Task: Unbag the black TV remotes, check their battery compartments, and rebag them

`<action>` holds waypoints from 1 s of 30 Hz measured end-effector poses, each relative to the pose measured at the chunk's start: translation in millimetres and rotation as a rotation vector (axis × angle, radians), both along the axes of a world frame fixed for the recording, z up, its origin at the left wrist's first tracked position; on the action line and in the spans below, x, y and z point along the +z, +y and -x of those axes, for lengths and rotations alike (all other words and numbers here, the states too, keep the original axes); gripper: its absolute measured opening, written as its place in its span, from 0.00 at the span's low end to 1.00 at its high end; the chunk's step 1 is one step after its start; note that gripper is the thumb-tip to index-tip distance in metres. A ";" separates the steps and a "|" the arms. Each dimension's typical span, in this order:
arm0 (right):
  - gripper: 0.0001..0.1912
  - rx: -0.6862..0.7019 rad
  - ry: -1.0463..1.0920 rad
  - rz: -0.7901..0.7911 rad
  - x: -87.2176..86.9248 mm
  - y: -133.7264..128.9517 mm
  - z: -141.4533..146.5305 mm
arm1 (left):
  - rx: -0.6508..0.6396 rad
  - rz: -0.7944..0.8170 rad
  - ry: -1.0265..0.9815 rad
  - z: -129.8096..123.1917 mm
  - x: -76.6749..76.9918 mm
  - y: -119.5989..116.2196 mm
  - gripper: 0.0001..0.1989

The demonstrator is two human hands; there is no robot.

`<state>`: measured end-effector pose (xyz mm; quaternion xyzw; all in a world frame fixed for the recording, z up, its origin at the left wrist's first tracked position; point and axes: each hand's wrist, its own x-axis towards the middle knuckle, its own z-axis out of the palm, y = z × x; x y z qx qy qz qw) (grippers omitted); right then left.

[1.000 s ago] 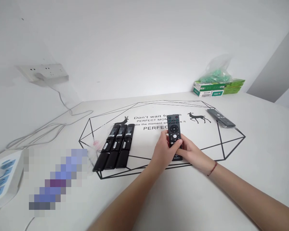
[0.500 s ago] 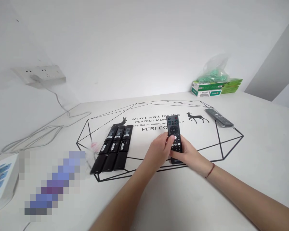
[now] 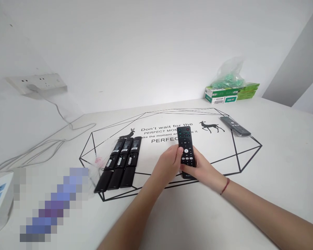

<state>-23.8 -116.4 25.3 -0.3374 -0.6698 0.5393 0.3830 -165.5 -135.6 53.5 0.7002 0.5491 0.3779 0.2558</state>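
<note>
A black remote control [image 3: 186, 139] with white and dark buttons is held upright in front of me, its button side toward me. My left hand [image 3: 170, 160] is closed on its left edge, the thumb by the round white button. Wrapped around the lower right side is my right hand [image 3: 202, 166], thumb across the bottom part; its other fingers are hidden behind the remote. To the left, three black remotes [image 3: 120, 159] lie side by side, backs up, with labels and battery areas showing. Another remote in a clear wrapper [image 3: 235, 126] rests at the right.
Green and white boxes [image 3: 220, 96] stand by the back wall with a plastic bag [image 3: 229, 74] on top. A cable [image 3: 54, 142] runs from the wall socket [image 3: 38, 83] across the table's left side. A white box [image 3: 1, 205] and a pixelated patch are at lower left.
The view has shifted slightly. My left thumb has moved off the round white button to its left edge, leaving the button visible. Both hands still hold the remote.
</note>
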 end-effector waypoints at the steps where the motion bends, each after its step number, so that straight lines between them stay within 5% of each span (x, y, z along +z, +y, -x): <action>1: 0.23 -0.003 -0.004 -0.020 0.1 0.0 -0.2 | -0.005 0.008 0.012 0.2 0.5 -0.2 0.17; 10: 0.20 -0.020 -0.017 -0.124 1.4 3.7 -1.9 | -0.008 -0.029 0.125 2.1 3.1 -0.5 0.16; 25: 0.17 0.031 0.041 0.012 -0.2 5.7 -1.3 | -0.008 -0.064 0.294 6.9 11.4 1.3 0.18; 27: 0.15 0.049 0.062 0.062 -0.4 5.8 -1.4 | 0.122 -0.032 0.357 22.4 21.2 3.9 0.17; 30: 0.14 0.052 0.061 0.109 0.5 5.1 -2.4 | 0.566 0.024 0.457 74.8 38.9 4.8 0.20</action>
